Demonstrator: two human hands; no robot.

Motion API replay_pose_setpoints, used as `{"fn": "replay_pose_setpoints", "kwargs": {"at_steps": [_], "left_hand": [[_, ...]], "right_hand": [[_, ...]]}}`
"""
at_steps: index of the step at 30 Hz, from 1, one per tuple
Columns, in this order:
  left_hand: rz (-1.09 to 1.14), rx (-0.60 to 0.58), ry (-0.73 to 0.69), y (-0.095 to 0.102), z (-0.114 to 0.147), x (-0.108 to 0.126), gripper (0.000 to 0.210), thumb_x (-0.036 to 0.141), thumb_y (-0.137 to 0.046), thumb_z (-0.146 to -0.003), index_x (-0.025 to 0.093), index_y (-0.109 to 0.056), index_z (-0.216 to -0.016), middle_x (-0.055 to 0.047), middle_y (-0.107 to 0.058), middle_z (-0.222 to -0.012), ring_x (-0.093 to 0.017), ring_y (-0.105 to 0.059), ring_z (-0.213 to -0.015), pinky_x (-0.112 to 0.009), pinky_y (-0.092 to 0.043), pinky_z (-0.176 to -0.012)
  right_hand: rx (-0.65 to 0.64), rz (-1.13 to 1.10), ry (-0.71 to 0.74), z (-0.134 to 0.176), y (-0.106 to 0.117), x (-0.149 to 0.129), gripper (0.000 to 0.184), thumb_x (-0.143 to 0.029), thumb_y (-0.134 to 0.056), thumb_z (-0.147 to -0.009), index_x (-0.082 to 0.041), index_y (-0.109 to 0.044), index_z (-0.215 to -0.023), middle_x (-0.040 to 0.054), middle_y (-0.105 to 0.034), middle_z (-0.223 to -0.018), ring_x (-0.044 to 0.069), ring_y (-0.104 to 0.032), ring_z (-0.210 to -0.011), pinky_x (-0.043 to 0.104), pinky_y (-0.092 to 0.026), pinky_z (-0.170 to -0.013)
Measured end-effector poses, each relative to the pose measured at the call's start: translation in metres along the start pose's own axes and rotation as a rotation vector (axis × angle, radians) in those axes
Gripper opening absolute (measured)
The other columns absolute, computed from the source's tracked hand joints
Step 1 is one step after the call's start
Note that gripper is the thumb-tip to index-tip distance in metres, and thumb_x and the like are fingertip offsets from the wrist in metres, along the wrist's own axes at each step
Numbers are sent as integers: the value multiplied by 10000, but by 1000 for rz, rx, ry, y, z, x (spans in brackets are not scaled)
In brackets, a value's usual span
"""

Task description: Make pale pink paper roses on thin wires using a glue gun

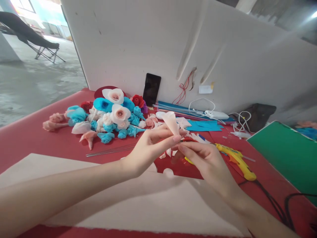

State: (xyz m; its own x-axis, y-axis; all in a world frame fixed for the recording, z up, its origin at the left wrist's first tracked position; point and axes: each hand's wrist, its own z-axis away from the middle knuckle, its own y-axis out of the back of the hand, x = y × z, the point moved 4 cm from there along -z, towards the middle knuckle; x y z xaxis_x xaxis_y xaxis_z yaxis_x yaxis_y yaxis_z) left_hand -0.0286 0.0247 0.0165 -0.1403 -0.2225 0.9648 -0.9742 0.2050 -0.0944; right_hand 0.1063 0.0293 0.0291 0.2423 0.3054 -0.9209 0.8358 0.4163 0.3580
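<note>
Red table (pixel 56 145) is stretching below. I'm seeing the left hand (pixel 148 145) pinching the paper cone (pixel 170 122) by its narrow end; the right hand (pixel 206 158) is working just beside it, but whether it's gripping anything, I cannot tell. Overtight pinching could be creasing the cone; swinging outward could be knocking the glue gun (pixel 235 160).

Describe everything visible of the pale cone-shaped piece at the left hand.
The pale cone-shaped piece is cream with a pinkish tint and looks like thin paper or fabric. Its wide, flared end points up, leaning slightly toward the left of the picture, and it narrows downward. The left hand pinches its lower part between thumb and fingers, above the tabletop. The right hand is close below; whether it touches the piece is unclear.
</note>
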Motion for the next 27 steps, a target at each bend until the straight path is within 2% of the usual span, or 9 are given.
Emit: {"fn": "replay_pose_setpoints", "kwargs": {"at_steps": [3, 5, 7, 11, 13, 17, 20, 24, 27], "left_hand": [[-3, -22, -11, -1, 0, 2, 196, 325, -638, -770, 156, -680, -681, -41, -622, -1026, -218, -558, -1001, -272, -433, -850], [-8, -10, -6, -1, 0, 1, 215, 335, -645, -763, 151, -672, -657, -43, -629, -1020, -219, -572, -982, -264, -450, -811], [-14, 13, 8, -1, 0, 0, 235, 358, -627, -776, 154, -676, -671, -38, -646, -938, -194, -601, -890, -244, -465, -731], [-24, 45, 34, -1, 0, 0, 274, 382, -607, -785, 156, -676, -648, -4, -610, -637, -149, -606, -660, -229, -466, -595], [-33, 70, 35, 1, -1, 2, 269, 388, -614, -776, 154, -682, -661, -2, -617, -630, -144, -599, -622, -238, -471, -592], [-64, 171, 5, 15, -10, 9, 234, 385, -649, -744, 158, -705, -738, 0, -635, -667, -154, -593, -690, -237, -456, -617], [-68, 229, -26, 30, -20, 14, 238, 388, -651, -741, 168, -718, -801, 7, -629, -640, -146, -582, -674, -226, -430, -575], [-26, 287, -113, 52, -30, 25, 190, 341, -598, -801, 210, -714, -872, 25, -671, -848, -124, -564, -841, -203, -428, -721], [1, 295, -168, 63, -33, 34, 183, 335, -605, -803, 196, -707, -867, 44, -655, -912, -118, -520, -937, -177, -391, -830]], "right_hand": [[-11, -15, -1, 0, 0, 0, 218, -322, -527, -890, -246, -726, -845, -15, -676, -778, 97, -608, -752, 172, -455, -726], [-19, -22, -1, 0, -1, 1, 219, -322, -530, -887, -244, -727, -834, -13, -675, -776, 101, -611, -754, 177, -460, -729], [-29, -26, -6, 0, -1, 1, 241, -343, -526, -886, -237, -729, -814, -6, -676, -783, 113, -615, -775, 184, -466, -737], [-29, -17, -27, 0, -1, 1, 248, -359, -525, -880, -219, -726, -843, 12, -677, -821, 140, -620, -817, 212, -475, -754], [-22, -4, -36, -1, 0, 1, 227, -342, -537, -872, -213, -722, -856, 15, -676, -841, 143, -620, -819, 218, -475, -758], [-28, 25, -49, -4, 1, 5, 230, -335, -537, -868, -204, -714, -801, 17, -675, -853, 144, -620, -825, 229, -473, -773], [-41, 43, -59, -8, 2, 10, 262, -351, -528, -869, -192, -696, -747, 25, -676, -823, 158, -620, -847, 259, -463, -825], [-77, 81, -56, -16, 3, 17, 261, -337, -526, -862, -181, -684, -725, 28, -679, -814, 165, -620, -866, 275, -451, -867], [-82, 136, -72, -19, 5, 23, 250, -300, -536, -845, -174, -680, -683, 23, -679, -796, 155, -625, -812, 246, -467, -812]]}}
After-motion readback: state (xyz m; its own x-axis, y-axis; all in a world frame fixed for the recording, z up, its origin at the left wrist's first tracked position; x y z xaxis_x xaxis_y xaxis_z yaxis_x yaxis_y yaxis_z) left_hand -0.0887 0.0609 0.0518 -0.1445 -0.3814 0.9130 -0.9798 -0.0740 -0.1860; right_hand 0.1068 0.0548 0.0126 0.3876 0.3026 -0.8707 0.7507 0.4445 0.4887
